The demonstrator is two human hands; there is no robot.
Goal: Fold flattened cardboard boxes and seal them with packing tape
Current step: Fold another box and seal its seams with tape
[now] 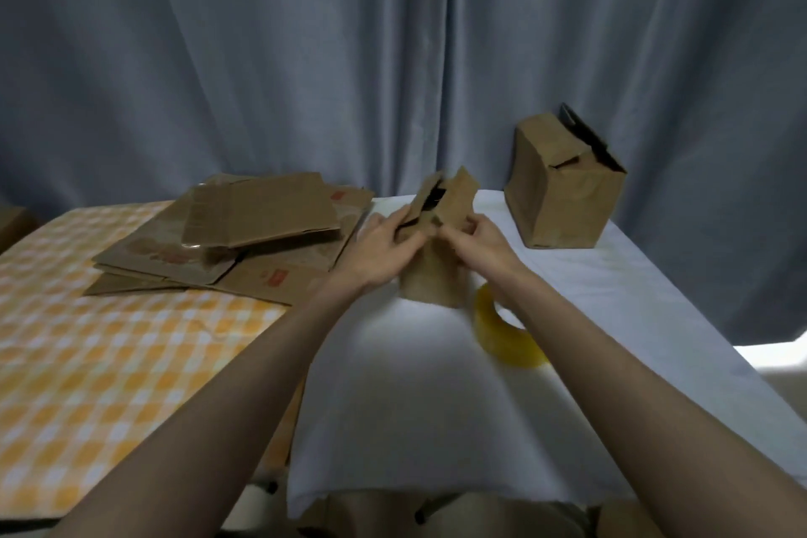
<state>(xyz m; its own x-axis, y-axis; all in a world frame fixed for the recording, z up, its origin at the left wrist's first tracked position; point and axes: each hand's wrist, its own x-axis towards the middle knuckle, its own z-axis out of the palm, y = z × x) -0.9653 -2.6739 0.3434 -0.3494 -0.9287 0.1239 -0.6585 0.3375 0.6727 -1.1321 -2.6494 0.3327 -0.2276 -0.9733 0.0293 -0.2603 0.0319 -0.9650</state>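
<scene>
One box [436, 240] at centre, both grips clamped on its flaps, left hand [384, 251], right hand [482, 242], one folded box [563, 192] right, one tape roll [502, 332], flat stack [244, 232] left.

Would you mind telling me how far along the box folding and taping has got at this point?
One larger box stands formed on the white cloth, though its top flaps look loose and I can't see tape on it. In hand: the left hand and right hand are folding the flaps of a small box. The tape roll lies unused beside it. Left to do: the stack of flattened boxes on the checked cloth.
</scene>
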